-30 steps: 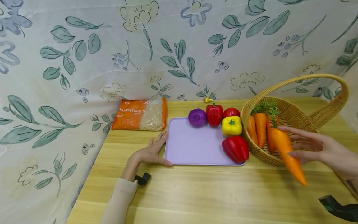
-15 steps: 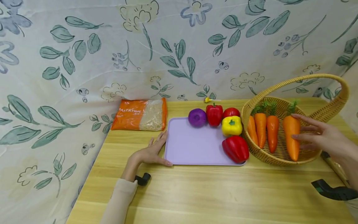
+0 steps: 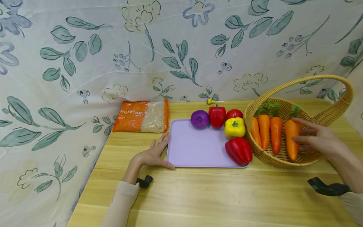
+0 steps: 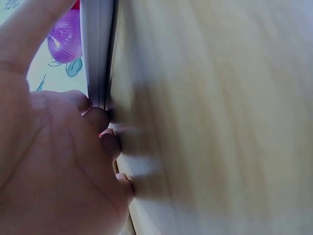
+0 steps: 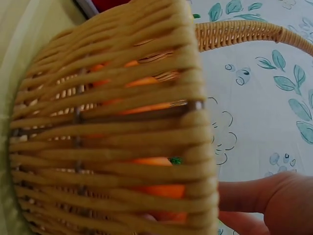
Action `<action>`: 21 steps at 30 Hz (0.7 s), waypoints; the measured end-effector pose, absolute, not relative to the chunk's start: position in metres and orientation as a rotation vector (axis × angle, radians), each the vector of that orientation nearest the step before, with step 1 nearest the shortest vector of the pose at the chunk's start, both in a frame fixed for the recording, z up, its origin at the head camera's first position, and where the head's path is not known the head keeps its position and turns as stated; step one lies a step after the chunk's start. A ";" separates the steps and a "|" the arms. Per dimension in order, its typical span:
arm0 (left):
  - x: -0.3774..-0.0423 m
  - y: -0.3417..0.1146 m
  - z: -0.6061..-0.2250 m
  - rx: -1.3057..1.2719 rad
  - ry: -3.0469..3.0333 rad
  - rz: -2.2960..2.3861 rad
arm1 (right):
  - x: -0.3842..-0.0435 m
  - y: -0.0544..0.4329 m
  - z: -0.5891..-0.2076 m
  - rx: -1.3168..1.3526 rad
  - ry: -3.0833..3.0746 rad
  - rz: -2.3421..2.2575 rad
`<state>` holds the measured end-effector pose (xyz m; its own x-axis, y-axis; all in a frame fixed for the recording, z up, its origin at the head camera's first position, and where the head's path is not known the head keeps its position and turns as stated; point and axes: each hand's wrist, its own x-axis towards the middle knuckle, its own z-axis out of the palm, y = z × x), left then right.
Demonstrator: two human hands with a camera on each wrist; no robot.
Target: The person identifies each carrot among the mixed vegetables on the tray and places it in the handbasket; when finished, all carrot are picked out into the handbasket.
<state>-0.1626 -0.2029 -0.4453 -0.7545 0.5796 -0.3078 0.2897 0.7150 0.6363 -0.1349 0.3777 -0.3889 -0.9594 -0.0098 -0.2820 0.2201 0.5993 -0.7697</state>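
My right hand (image 3: 320, 138) reaches over the near right rim of a wicker basket (image 3: 267, 158) and holds an orange carrot (image 3: 292, 138) with a green top, thumb and fingers at its upper part. To its left, several more carrots (image 3: 276, 134) lie side by side in the basket. Through the weave in the right wrist view, orange carrot (image 5: 159, 193) shows below the thumb. My left hand (image 3: 153, 157) rests at the left edge of a lilac tray (image 3: 195, 148), fingers spread. The left wrist view shows its fingertips against the tray's side (image 4: 98, 54).
On the tray's right part lie a purple onion (image 3: 200, 119), red bell peppers (image 3: 239, 151) and a yellow pepper (image 3: 235, 128), with a red round vegetable (image 3: 234, 114) behind. An orange pasta bag (image 3: 141, 116) and a lollipop (image 3: 210, 101) are near the cloth. The basket's handle (image 3: 312, 78) arches high.
The right hand has brought the carrot from over the basket's front rim back into the basket, beside the other carrots, then slightly left. The left hand has stayed put.
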 end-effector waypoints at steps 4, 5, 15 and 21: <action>-0.163 -0.203 -0.446 0.663 2.425 0.770 | -0.140 0.378 -0.392 0.168 2.548 -1.277; -0.163 -0.202 -0.445 0.660 2.426 0.768 | -0.141 0.378 -0.393 0.164 2.544 -1.280; -0.161 -0.200 -0.442 0.649 2.427 0.775 | -0.147 0.374 -0.411 0.197 2.547 -1.331; -0.161 -0.200 -0.442 0.654 2.429 0.779 | -0.150 0.374 -0.413 0.184 2.542 -1.335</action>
